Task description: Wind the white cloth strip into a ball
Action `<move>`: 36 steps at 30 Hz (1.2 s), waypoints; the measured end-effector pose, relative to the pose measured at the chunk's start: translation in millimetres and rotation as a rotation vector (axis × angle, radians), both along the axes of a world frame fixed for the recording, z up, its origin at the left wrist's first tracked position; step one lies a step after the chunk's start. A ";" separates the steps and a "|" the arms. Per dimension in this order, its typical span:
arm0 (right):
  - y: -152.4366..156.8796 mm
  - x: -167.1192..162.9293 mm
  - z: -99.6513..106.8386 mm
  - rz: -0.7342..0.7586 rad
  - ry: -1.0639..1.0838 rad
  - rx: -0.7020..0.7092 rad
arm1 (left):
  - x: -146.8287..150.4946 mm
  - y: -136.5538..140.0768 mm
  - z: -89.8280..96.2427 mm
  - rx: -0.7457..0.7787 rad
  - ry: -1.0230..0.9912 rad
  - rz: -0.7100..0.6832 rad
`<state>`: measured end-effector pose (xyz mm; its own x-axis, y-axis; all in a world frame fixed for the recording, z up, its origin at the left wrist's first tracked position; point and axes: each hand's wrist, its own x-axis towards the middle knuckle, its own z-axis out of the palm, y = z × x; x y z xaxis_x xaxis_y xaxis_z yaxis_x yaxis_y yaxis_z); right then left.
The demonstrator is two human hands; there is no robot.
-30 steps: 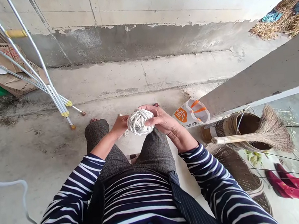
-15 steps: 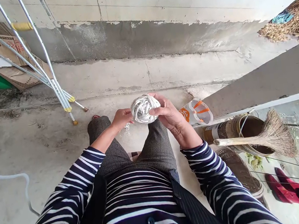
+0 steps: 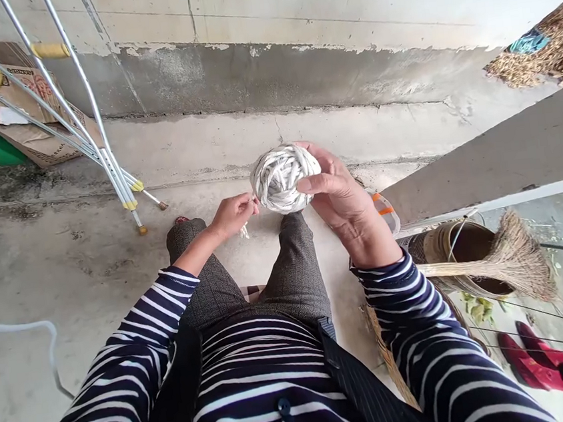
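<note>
A ball of white cord (image 3: 281,181) with thin dark flecks is held up in front of my knees. My right hand (image 3: 337,192) wraps around its right side, thumb across the front and fingers behind. Just left of the ball, my left hand (image 3: 236,216) is pinched closed on the cord's loose end (image 3: 244,231), whose frayed tip hangs below the fingers. A short stretch between the left fingertips and the ball is hard to make out.
Metal crutches (image 3: 105,156) lean at the left by cardboard boxes (image 3: 21,84). To the right stand a bucket (image 3: 439,245) and a straw broom (image 3: 518,260) beside a slanting grey ledge (image 3: 496,148). Another person's red shoes (image 3: 526,360) show at lower right. A white hose (image 3: 47,329) lies at left.
My right hand has lifted the ball up and to the right, closer to the camera. The left hand has shifted slightly right, still pinching the loose end.
</note>
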<state>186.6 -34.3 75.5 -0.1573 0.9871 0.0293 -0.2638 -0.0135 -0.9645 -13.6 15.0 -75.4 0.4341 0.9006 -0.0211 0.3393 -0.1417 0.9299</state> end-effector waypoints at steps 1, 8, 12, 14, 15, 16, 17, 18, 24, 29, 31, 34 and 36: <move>1.0 0.5 4.9 -0.015 0.004 0.019 | -0.3 -2.3 -6.4 -0.031 0.001 -0.013; 3.8 0.5 25.2 -0.044 0.055 0.028 | -7.2 -16.9 -66.1 -0.104 0.053 0.065; -1.7 -4.9 33.5 -0.004 0.031 0.018 | -6.4 -19.4 -89.4 -0.158 0.135 0.152; -5.1 -6.8 39.3 0.003 0.026 0.035 | -4.5 -20.6 -98.3 -0.180 0.163 0.207; -6.4 -7.2 42.0 0.004 0.025 0.042 | -3.5 -21.2 -102.0 -0.199 0.167 0.223; -7.4 -7.3 44.1 0.004 0.025 0.049 | -2.6 -21.8 -105.2 -0.221 0.166 0.229; -8.0 -7.0 45.6 0.005 0.026 0.055 | -1.9 -22.3 -107.6 -0.243 0.163 0.223; -8.2 -6.3 46.2 -0.002 0.036 0.063 | -1.3 -22.7 -109.2 -0.262 0.157 0.209; -2.3 8.9 41.2 -0.129 0.059 0.084 | -8.4 -18.0 -104.3 -0.337 0.078 0.213; 4.8 35.0 44.7 -0.340 0.123 0.091 | -31.7 -11.3 -100.0 -0.398 0.021 0.311; 4.8 42.6 48.5 -0.391 0.175 0.128 | -38.5 -9.5 -101.1 -0.398 0.004 0.321; 1.0 45.9 54.7 -0.414 0.238 0.168 | -40.2 -4.6 -103.1 -0.363 0.053 0.329; -3.3 44.2 58.6 -0.412 0.257 0.176 | -38.0 1.2 -103.1 -0.299 0.135 0.364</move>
<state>230.8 -37.7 134.1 0.2773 0.9424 0.1869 -0.4420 0.2979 -0.8461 -51.6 16.2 -178.4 0.0679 0.9393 -0.3363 0.4374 0.2749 0.8562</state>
